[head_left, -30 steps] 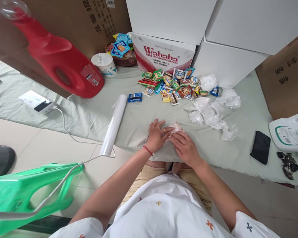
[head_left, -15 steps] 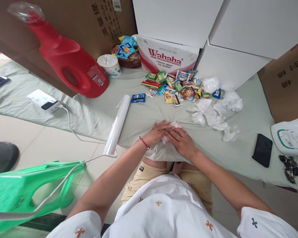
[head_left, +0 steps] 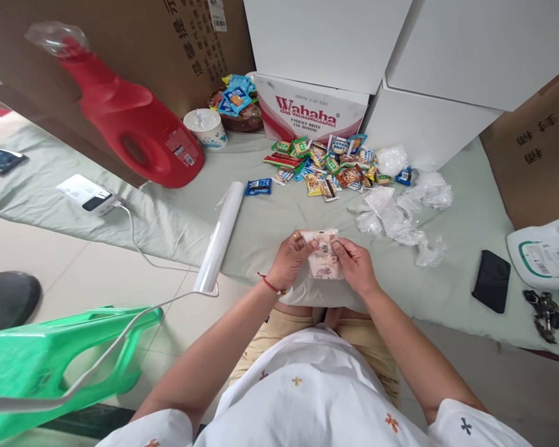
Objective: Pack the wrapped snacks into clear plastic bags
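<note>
A pale pink printed snack packet (head_left: 325, 261) is held up between my two hands, above the front edge of the cloth-covered table (head_left: 261, 239). My left hand (head_left: 292, 257) pinches its upper left side, the thumb across the front. On the opposite side my right hand (head_left: 356, 264) grips the upper right edge between thumb and fingers. Beyond them lies a pile of small wrapped snacks (head_left: 330, 164), with one blue packet (head_left: 259, 187) apart on the left. Crumpled clear plastic film (head_left: 395, 217) is spread to the right of the pile.
A roll of plastic film (head_left: 221, 236) lies left of my hands. Behind stand a red jug (head_left: 137, 124), a paper cup (head_left: 205, 128), a snack bowl (head_left: 245, 118) and a Wahaha carton (head_left: 312, 108). A phone (head_left: 492, 281) and keys (head_left: 545, 315) rest at right; a green stool (head_left: 65, 354) stands lower left.
My hands were pressed flat over the crinkled pink packet on the table. Now they have drawn apart and hold the packet up by its sides, its printed face showing.
</note>
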